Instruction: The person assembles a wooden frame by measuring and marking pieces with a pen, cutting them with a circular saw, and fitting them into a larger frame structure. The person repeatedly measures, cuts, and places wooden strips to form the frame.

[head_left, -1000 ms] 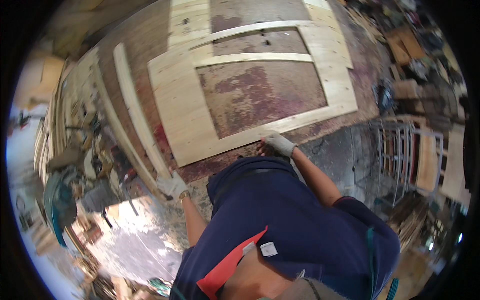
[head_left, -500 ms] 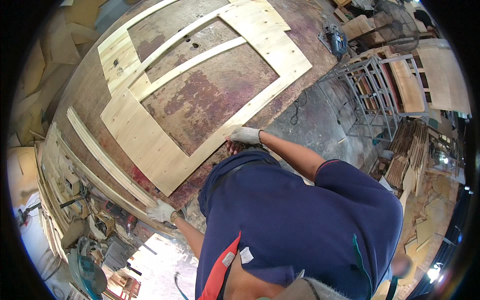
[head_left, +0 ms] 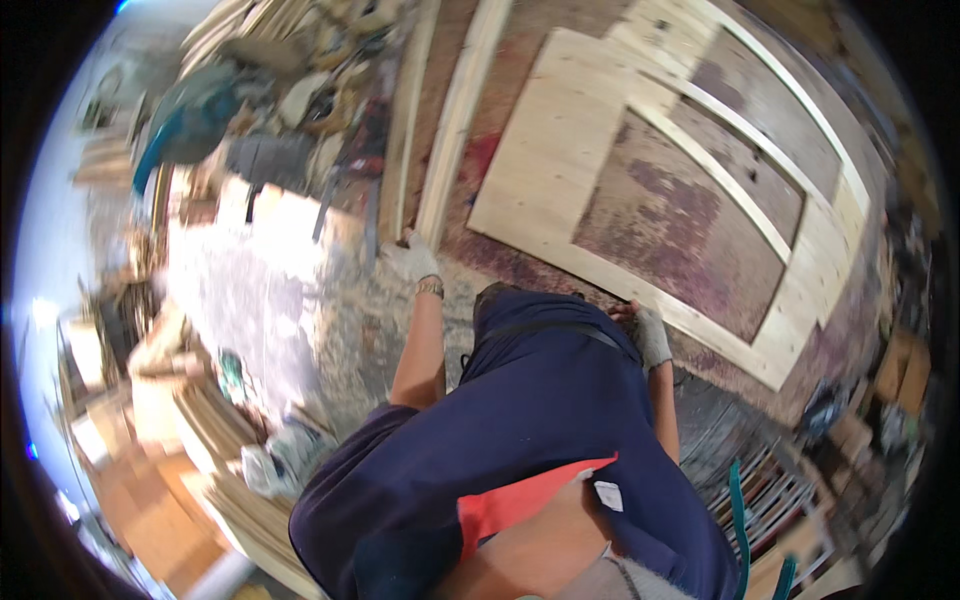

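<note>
Burns out to near white on the floor (head_left: pixel 245 265) toward nine o'clock, brightest on that side, with surface detail lost in the glare. Settles to softer, moderate light over the pale plywood frame (head_left: pixel 550 140) at two o'clock, with thin dark shadows along its inner edges. Sinks to deep, low-contrast navy on the shirt (head_left: pixel 500 390) at six. Smears softly across the teal machine (head_left: pixel 195 115) at ten and the metal rack (head_left: pixel 775 490) at four. Bends straight edges near the rim, tints bluish at nine, and drops to black in the corners.
</note>
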Motion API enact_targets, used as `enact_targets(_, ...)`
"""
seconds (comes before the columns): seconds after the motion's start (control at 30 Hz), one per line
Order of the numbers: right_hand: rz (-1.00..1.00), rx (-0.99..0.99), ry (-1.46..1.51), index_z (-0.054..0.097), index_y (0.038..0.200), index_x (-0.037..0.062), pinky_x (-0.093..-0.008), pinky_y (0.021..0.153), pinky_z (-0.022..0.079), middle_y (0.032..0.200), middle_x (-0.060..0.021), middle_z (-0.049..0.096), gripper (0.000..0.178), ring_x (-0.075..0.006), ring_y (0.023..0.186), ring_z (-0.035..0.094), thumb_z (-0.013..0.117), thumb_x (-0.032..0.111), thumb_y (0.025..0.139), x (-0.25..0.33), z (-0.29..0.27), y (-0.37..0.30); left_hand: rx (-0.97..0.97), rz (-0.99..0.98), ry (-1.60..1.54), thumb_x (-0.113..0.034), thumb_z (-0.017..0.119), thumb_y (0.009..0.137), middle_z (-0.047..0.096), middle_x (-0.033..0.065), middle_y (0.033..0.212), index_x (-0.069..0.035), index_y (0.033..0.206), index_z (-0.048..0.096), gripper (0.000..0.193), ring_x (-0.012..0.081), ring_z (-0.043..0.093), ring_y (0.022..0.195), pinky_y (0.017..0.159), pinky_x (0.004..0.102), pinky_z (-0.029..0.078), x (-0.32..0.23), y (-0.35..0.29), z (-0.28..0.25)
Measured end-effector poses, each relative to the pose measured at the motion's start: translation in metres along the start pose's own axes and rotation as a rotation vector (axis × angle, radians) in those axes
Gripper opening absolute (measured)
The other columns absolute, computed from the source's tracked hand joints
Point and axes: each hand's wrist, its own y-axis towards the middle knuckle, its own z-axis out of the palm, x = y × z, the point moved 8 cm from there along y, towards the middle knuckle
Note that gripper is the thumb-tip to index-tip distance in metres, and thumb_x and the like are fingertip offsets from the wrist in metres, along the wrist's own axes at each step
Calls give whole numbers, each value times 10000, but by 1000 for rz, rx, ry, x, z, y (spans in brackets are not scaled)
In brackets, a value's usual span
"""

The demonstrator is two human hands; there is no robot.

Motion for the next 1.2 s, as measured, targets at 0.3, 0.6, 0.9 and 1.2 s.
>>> enact_targets(0.3,122,15,-90,668,1166,-32,-405,831,586,997,-165,746,474,-284,902,712,597,429,1080,-6,-21,3,326,-868,-849,-189,727,993,583,73,841,-3,1019,593,230,200,614,660,551,359,454,71,-37,10)
enact_targets(0.6,164,1,-23,640,1177,-46,-401,820,590,977,-166,741,458,-288,894,711,590,401,1090,-1,-5,-7,312,-960,-691,-189,869,897,650,94,841,-4,1052,701,294,169,594,637,512,322,411,69,-38,21)
enact_targets(0.9,153,-3,-13,639,1145,-47,-412,823,598,984,-184,751,457,-294,894,725,539,397,1112,-13,-20,4,585,-988,-728,-343,694,1042,527,62,1314,-129,1423,574,454,226,525,1111,888,435,447,75,-39,41)
enact_targets(1.2,143,18,12,652,1155,-71,-440,867,607,993,-201,755,442,-320,930,740,522,350,1126,-14,-21,6,550,-942,-618,-397,752,1004,577,92,1009,-106,1488,567,595,186,482,729,620,392,413,66,-41,29)
